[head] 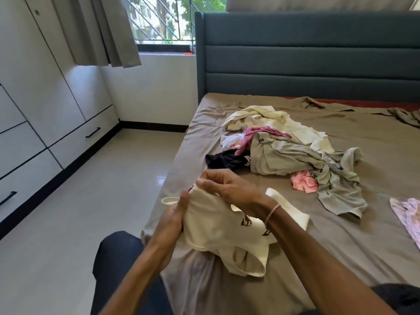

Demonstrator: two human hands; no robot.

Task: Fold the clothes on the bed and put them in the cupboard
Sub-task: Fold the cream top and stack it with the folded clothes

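Note:
A cream T-shirt (218,233) with dark print hangs crumpled over the near edge of the bed (341,242). My left hand (175,217) grips its left side, thumb up against the cloth. My right hand (225,185) pinches the top of the same shirt with curled fingers; a thread bracelet sits on that wrist. Further back on the bed lies a loose pile of clothes (286,151): cream, grey, pink, white and black pieces. The cupboard (45,92) with white doors and drawers lines the left wall.
A pale lilac garment (406,214) lies at the bed's right edge. The dark padded headboard (306,57) stands behind. Glossy tiled floor (91,201) runs between bed and cupboard. A curtain (100,30) hangs by the barred window. My knee (118,258) is at the bed's corner.

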